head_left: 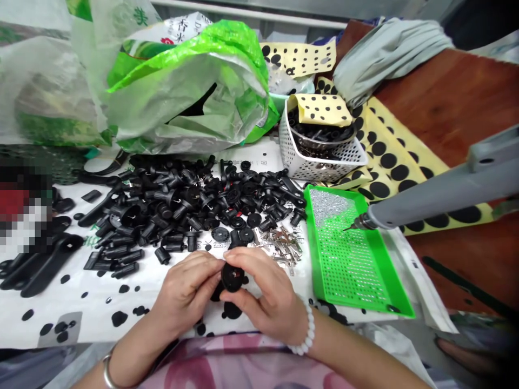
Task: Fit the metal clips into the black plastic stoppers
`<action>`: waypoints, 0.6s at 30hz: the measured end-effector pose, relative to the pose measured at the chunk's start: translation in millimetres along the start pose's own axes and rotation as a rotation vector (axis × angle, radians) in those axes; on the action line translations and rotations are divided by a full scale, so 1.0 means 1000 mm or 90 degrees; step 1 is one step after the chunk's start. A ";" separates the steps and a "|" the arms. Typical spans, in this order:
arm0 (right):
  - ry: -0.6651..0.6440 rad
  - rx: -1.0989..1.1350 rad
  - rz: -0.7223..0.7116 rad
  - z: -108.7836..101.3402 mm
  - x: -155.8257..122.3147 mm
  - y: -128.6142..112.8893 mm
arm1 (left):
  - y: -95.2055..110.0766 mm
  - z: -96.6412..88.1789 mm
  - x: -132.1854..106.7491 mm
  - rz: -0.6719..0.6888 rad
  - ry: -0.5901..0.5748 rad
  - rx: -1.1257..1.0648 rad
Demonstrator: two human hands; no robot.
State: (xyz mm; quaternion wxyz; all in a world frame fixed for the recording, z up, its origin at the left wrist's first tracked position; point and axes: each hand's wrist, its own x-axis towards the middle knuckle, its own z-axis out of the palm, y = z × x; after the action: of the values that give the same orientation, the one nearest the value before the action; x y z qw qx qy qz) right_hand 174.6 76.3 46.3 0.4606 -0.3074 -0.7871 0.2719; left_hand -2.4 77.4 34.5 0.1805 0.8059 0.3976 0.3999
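Note:
Between my two hands, near the front of the table, is a round black plastic part (pixel 232 277). My right hand (pixel 263 292), with a white bead bracelet, grips it between thumb and fingers. My left hand (pixel 188 289) is closed, its fingertips pinched against the part's left side; whether they hold a separate piece is hidden. Just beyond lie a ridged black disc (pixel 220 234) and a pile of black plastic parts (pixel 174 200). Small metal clips (pixel 286 246) lie scattered to the right of the pile.
A green tray (pixel 389 294) with small silvery pieces stands at right, an electric screwdriver (pixel 405 208) hanging over it. Behind are a white basket (pixel 294 156) of black parts, yellow sheets of black dots (pixel 385 146) and a green-white bag (pixel 239 54). Long black handles (pixel 52 265) lie left.

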 end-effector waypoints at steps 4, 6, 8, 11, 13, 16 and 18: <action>0.006 0.027 -0.016 0.000 0.002 0.000 | 0.004 0.004 0.000 -0.020 0.008 -0.068; 0.011 0.043 -0.023 0.000 0.003 -0.001 | 0.008 0.006 0.000 -0.035 0.003 -0.122; 0.012 0.052 -0.035 -0.004 0.005 -0.003 | 0.013 0.007 0.002 -0.028 0.007 -0.162; -0.008 0.045 -0.041 -0.011 0.007 -0.007 | 0.016 0.005 0.005 -0.003 0.019 -0.131; -0.012 0.026 -0.019 -0.015 0.007 -0.010 | 0.015 0.004 0.007 0.013 0.023 -0.078; -0.002 0.000 0.038 -0.018 0.005 -0.012 | 0.012 0.004 0.007 0.039 0.017 -0.032; -0.012 0.010 0.066 -0.020 0.004 -0.011 | 0.012 0.004 0.008 0.052 0.013 -0.013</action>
State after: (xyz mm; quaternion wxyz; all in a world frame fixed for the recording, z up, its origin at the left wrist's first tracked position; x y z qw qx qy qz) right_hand 188.3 74.7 65.0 0.4404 -0.3418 -0.7723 0.3045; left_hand 9.5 76.1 42.9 0.1679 0.8156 0.3621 0.4190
